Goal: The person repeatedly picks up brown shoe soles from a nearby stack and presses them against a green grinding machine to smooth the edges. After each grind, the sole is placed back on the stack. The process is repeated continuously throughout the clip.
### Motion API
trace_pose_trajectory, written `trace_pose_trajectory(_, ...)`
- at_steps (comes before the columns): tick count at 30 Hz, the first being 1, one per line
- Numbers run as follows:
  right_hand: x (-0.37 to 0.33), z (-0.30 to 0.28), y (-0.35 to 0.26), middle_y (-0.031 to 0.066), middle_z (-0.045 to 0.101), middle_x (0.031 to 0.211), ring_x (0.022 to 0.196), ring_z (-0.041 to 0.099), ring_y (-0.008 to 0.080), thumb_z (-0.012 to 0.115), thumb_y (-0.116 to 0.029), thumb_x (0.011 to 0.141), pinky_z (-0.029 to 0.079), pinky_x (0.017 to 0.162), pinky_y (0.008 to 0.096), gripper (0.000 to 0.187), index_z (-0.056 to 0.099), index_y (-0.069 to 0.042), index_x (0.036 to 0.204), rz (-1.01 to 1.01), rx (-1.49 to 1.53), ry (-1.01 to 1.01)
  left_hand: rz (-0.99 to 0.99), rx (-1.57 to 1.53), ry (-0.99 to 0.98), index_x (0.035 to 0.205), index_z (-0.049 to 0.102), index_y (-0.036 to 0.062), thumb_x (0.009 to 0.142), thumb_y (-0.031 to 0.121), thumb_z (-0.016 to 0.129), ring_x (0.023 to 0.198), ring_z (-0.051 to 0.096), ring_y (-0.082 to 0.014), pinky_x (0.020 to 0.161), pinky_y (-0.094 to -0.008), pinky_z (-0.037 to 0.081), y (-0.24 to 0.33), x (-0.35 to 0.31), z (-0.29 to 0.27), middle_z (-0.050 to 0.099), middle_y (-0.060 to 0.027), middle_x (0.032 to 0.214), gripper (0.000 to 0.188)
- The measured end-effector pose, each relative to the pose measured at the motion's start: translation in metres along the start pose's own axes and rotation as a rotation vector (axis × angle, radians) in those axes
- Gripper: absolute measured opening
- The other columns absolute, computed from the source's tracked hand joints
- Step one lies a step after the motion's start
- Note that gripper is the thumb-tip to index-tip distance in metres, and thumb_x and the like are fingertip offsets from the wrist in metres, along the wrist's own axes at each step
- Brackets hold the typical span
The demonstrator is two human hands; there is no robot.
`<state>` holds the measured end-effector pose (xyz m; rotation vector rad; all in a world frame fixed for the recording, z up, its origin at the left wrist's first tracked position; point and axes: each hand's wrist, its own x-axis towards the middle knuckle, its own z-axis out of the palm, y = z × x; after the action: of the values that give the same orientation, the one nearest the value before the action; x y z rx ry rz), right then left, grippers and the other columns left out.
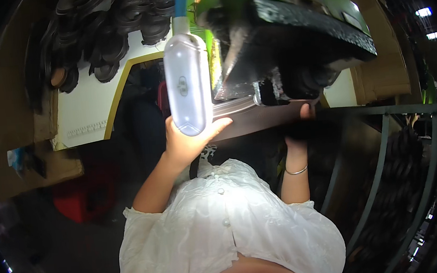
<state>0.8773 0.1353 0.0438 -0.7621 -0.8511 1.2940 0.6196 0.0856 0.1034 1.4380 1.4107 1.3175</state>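
Note:
A long dark brown piece with a rimmed upper edge, seemingly a shoe sole (259, 122), is held level under the head of a green and black machine (312, 22). My left hand (182, 148) grips its left end, the thumb stretched along the top edge; its other fingers are hidden. At the right end, my right hand (297, 143) holds on with its thumb up against the edge, the rest lost in shadow. The machine's metal working part (269, 93) meets or nearly meets the upper edge. A lit lamp (188, 81) hangs over my left hand and covers part of it.
Stacks of dark soles (110, 47) lie on a white tabletop (82, 118) with a yellow edge, at the left. Cardboard (13, 103) borders it. A red stool (80, 200) stands below. Metal rails (381, 157) rise at the right, with more dark pieces behind them.

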Motion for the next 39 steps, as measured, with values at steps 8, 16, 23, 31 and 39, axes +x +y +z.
trace_pose_trajectory(8,-0.028,0.020,0.007,0.0084,0.059,0.097,0.089,0.054,0.0139,0.056,-0.004,0.074,0.040,0.082,0.0261,0.030,0.055,0.005,0.102,-0.119,-0.161,-0.046,-0.003,-0.005,-0.051,0.089,0.060,0.0005,0.059,0.006,0.075,0.076,0.060,-0.0125,0.071,-0.0253,0.047,0.004,0.025,-0.040,0.063,-0.0083,0.082,0.033)
trace_pose_trajectory(16,-0.033,0.068,0.020,0.0028,0.061,0.079,0.070,0.054,0.0085,0.058,-0.002,0.074,0.042,0.067,0.0227,0.013,0.060,0.003,0.086,-0.005,-0.204,-0.144,-0.043,0.074,0.003,0.089,0.060,0.0028,0.061,0.011,0.077,0.075,0.058,-0.0103,0.069,-0.0235,0.047,0.000,0.019,-0.079,0.062,-0.0052,0.081,0.034)
trace_pose_trajectory(23,-0.027,0.079,0.022,0.0046,0.062,0.081,0.075,0.056,0.0098,0.058,-0.002,0.074,0.044,0.070,0.0233,0.013,0.061,0.003,0.086,0.076,-0.274,-0.299,-0.074,0.096,0.042,0.088,0.060,0.0023,0.064,0.014,0.076,0.075,0.057,-0.0105,0.069,-0.0233,0.046,-0.019,0.002,-0.092,0.061,-0.0040,0.080,0.032)
trace_pose_trajectory(31,-0.012,0.102,0.029,0.0058,0.058,0.094,0.085,0.056,0.0126,0.060,0.003,0.074,0.046,0.076,0.0257,0.029,0.054,0.002,0.102,0.144,-0.231,-0.507,-0.305,-0.148,-0.131,0.085,0.060,0.0004,0.067,0.012,0.074,0.071,0.055,-0.0067,0.067,-0.0213,0.044,-0.064,-0.030,-0.103,0.061,-0.0007,0.075,0.025)
trace_pose_trajectory(39,-0.057,0.061,0.133,0.0123,0.042,0.112,0.100,0.047,0.0203,0.067,-0.023,0.073,0.042,0.084,0.0326,0.083,0.011,-0.004,0.131,0.227,-0.287,-0.333,-0.026,0.491,-0.225,0.108,0.055,0.0062,0.070,0.014,0.064,0.087,0.055,-0.0357,0.075,-0.0413,0.045,-0.075,-0.052,0.014,0.055,-0.0164,0.095,0.040)
